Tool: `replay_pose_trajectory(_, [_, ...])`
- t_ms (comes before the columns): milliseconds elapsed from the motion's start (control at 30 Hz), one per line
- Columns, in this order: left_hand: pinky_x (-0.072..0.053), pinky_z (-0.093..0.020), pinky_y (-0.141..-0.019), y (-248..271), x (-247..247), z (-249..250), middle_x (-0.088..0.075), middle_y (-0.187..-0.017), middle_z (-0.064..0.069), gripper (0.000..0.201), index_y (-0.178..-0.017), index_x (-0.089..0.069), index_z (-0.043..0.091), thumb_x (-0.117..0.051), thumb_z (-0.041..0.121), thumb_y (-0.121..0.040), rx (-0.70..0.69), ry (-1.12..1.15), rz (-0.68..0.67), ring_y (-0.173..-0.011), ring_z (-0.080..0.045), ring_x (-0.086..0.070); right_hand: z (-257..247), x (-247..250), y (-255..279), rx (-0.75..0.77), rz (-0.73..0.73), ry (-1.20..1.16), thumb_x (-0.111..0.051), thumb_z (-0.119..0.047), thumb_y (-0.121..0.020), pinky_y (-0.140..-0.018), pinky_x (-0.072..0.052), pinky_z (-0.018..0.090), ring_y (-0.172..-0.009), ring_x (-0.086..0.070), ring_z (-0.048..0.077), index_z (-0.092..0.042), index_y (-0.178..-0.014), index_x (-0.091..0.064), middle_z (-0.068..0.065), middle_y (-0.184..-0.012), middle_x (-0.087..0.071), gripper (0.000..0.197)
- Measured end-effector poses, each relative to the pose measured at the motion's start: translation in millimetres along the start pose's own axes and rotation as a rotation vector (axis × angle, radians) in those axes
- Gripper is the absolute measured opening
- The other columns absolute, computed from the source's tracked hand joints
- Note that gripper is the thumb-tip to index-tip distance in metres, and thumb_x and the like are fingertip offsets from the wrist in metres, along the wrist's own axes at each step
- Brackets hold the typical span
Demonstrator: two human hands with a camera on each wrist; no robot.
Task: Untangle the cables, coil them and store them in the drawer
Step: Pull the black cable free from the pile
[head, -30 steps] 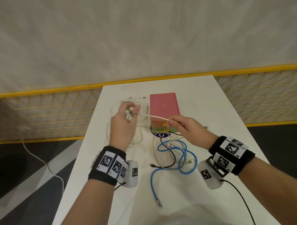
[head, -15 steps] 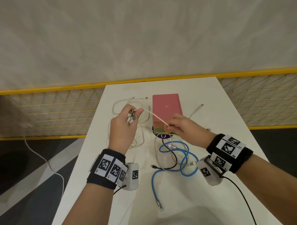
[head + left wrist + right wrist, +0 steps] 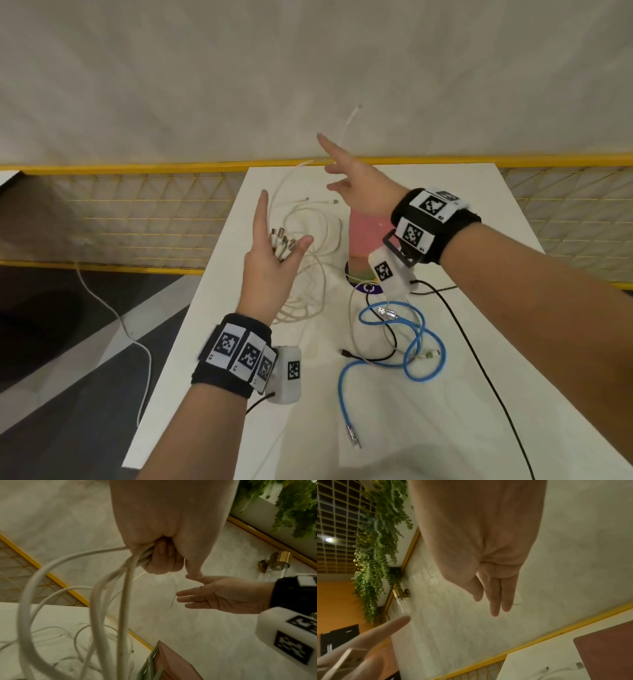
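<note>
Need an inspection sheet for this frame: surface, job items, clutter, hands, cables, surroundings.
Surface: white table.
Job's things: white cables partly on table; pink drawer box behind the right wrist.
Clutter: nothing seen.
Grippers: left hand grips the white cables' plug ends, forefinger straight; right hand raised, fingers spread, holding nothing.
Cables: blue cable looped with black cable; one white end in the air.
Surroundings: yellow mesh fence, pale wall.
</note>
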State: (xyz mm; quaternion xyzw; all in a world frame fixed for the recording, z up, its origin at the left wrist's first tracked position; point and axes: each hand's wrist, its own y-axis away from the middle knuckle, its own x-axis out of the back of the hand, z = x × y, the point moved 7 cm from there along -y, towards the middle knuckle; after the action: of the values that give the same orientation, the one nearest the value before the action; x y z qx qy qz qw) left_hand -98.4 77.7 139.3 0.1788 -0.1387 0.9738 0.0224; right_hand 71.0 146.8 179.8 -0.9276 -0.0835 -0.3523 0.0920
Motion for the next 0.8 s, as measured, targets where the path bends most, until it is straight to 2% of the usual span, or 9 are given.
replay_pose_trajectory(33, [-0.025,0.011,-0.084,0,-3,-2,-0.037,-0.132,0.037,0.078,-0.151,-0.022,0.031,-0.069,0.023,-0.089,0.000,0.005,-0.019,-0.107,0.036,-0.034,4,-5,-1,-0.035,-0.028,0.020,-0.045,-0.002,-0.096,-0.095,-0.046,0.026,-0.118,-0.057,0.017,-0.027,-0.151,-0.013,0.008,-0.138,-0.049,0.069])
replay_pose_trajectory(100, [-0.029,0.007,-0.083,1,-9,-6,-0.043,-0.126,0.036,0.065,-0.145,-0.033,0.032,-0.067,0.026,-0.090,-0.024,0.001,-0.042,-0.103,0.031,-0.041,11,-21,7,-0.060,-0.070,0.067,-0.049,-0.006,-0.094,-0.086,-0.050,0.030,-0.097,-0.066,0.020,-0.021,-0.143,-0.035,0.007,-0.118,-0.062,0.054])
replay_pose_trajectory(167, [-0.043,-0.009,-0.069,4,-13,-12,-0.062,-0.101,0.019,0.038,-0.127,-0.051,0.034,-0.063,0.035,-0.091,-0.012,-0.040,-0.057,-0.077,0.001,-0.058,18,-45,25,-0.045,-0.166,0.121,-0.051,-0.003,-0.090,-0.073,-0.052,0.031,-0.077,-0.068,0.018,-0.013,-0.115,-0.059,0.001,-0.092,-0.066,0.028])
replay_pose_trajectory(200, [-0.044,-0.020,-0.063,6,-14,-17,-0.064,-0.086,0.009,0.026,-0.115,-0.055,0.032,-0.061,0.039,-0.091,0.001,-0.054,-0.060,-0.067,-0.013,-0.055,25,-61,38,-0.059,-0.246,0.157,-0.052,-0.004,-0.089,-0.067,-0.051,0.029,-0.072,-0.067,0.016,-0.010,-0.105,-0.063,-0.001,-0.085,-0.065,0.020])
replay_pose_trajectory(233, [-0.043,-0.024,-0.061,7,-16,-20,-0.062,-0.078,0.004,0.018,-0.104,-0.057,0.028,-0.059,0.041,-0.092,0.004,-0.059,-0.065,-0.063,-0.017,-0.053,33,-78,52,-0.078,-0.338,0.186,-0.053,-0.006,-0.088,-0.063,-0.051,0.028,-0.068,-0.066,0.015,-0.009,-0.099,-0.065,-0.001,-0.082,-0.065,0.016])
replay_pose_trajectory(333, [-0.040,-0.016,-0.063,11,-20,-30,-0.059,-0.073,0.006,0.019,-0.089,-0.057,0.021,-0.053,0.038,-0.096,0.003,-0.073,-0.076,-0.067,-0.005,-0.051,59,-128,94,-0.107,-0.571,0.296,-0.055,-0.014,-0.087,-0.064,-0.050,0.028,-0.065,-0.061,0.013,-0.010,-0.093,-0.067,0.002,-0.084,-0.068,0.013])
replay_pose_trajectory(400, [-0.039,-0.012,-0.064,14,-23,-36,-0.059,-0.074,0.001,0.021,-0.086,-0.055,0.017,-0.055,0.035,-0.097,0.025,-0.064,-0.082,-0.068,-0.004,-0.050,77,-156,116,-0.145,-0.646,0.350,-0.059,-0.016,-0.086,-0.065,-0.043,0.024,-0.075,-0.054,0.014,-0.009,-0.095,-0.067,0.002,-0.088,-0.063,0.013])
replay_pose_trajectory(567, [-0.038,-0.016,-0.064,24,-34,-44,-0.047,-0.070,0.006,0.033,-0.081,-0.049,0.010,-0.065,0.038,-0.089,0.078,0.014,-0.112,-0.066,-0.007,-0.044,104,-185,143,-0.214,-0.606,0.423,-0.063,-0.023,-0.085,-0.080,-0.044,0.032,-0.100,-0.056,0.028,-0.006,-0.102,-0.060,0.012,-0.112,-0.056,0.024])
replay_pose_trajectory(800, [-0.037,-0.029,-0.059,36,-44,-41,-0.039,-0.057,0.009,0.035,-0.069,-0.046,0.022,-0.051,0.042,-0.097,0.127,0.025,-0.128,-0.056,-0.010,-0.037,107,-187,146,-0.189,-0.502,0.426,-0.054,-0.021,-0.091,-0.073,-0.042,0.033,-0.094,-0.059,0.030,-0.008,-0.103,-0.055,0.013,-0.109,-0.058,0.018])
